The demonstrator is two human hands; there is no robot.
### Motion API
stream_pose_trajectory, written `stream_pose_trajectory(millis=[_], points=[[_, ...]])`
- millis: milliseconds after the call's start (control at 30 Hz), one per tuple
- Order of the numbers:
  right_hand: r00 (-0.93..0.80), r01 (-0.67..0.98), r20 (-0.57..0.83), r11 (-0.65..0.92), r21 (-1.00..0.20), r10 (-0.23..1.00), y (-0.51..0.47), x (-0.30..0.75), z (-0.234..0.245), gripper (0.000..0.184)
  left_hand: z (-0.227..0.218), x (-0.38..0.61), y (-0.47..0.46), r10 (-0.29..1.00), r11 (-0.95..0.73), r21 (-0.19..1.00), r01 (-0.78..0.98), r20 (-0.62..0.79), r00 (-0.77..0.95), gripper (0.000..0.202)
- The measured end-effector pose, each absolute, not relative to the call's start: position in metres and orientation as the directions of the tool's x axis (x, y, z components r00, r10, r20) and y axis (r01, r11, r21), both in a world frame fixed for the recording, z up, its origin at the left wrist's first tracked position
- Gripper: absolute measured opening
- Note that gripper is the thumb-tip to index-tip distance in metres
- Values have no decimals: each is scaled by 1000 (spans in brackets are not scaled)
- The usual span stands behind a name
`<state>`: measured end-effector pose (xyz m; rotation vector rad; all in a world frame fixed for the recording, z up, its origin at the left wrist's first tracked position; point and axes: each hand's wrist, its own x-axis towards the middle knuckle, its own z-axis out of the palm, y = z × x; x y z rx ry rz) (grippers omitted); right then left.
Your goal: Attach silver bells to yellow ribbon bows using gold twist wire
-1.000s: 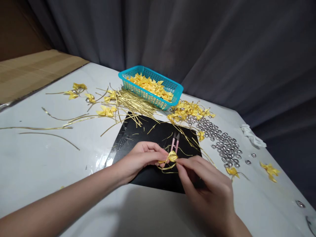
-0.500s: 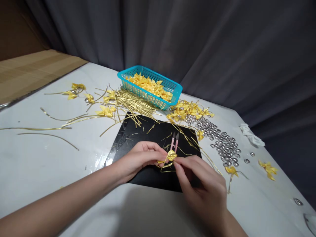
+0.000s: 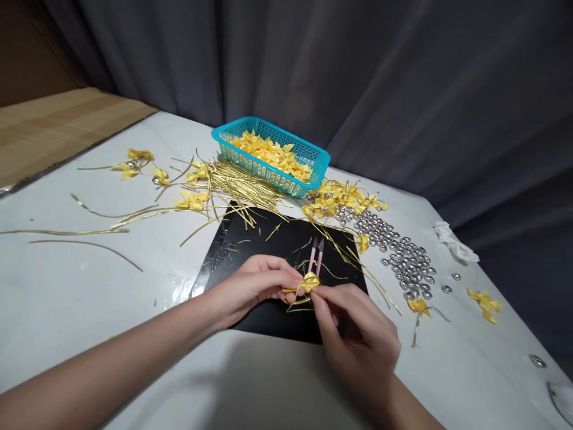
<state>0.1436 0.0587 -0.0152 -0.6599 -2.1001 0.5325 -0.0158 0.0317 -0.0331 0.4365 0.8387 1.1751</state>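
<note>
Over the black mat point(image 3: 273, 325), my left hand point(image 3: 264, 283) pinches a yellow ribbon bow point(image 3: 310, 281) between thumb and fingers. Gold cord point(image 3: 298, 302) loops below the bow and trails under it. From the other side, my right hand point(image 3: 362, 322) is closed, thumb and forefinger pressed together at the bow's right edge. Whether those fingertips grip the cord or the ribbon I cannot make out. Just beyond the bow lie pink-handled thread snips point(image 3: 316, 257), blades pointing away from me.
A turquoise basket point(image 3: 268, 170) of yellow bows stands at the back, beside a bundle of gold cords point(image 3: 246, 186). Many silver rings point(image 3: 409, 266) spread on the right near a heap of corded bows point(image 3: 340, 200). Crumpled white paper point(image 3: 455, 243) lies by the right edge.
My right hand has shifted slightly left and the bow has turned a little. Both hands stay at the bow; the whole view has moved very slightly.
</note>
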Motion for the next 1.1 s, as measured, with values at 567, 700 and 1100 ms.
stream_pose_trajectory(millis=[567, 700, 1100], points=[[-498, 290, 610, 781, -553, 616, 57, 144, -16, 16, -30, -15, 31, 945, 319, 729, -606, -293, 145, 2], [-507, 279, 606, 781, -558, 613, 58, 146, -18, 18, -32, -15, 31, 951, 304, 725, -618, -274, 147, 3], [-499, 243, 618, 782, -573, 608, 61, 147, -24, 20, -34, -17, 31, 952, 307, 725, -617, -247, 183, 5]])
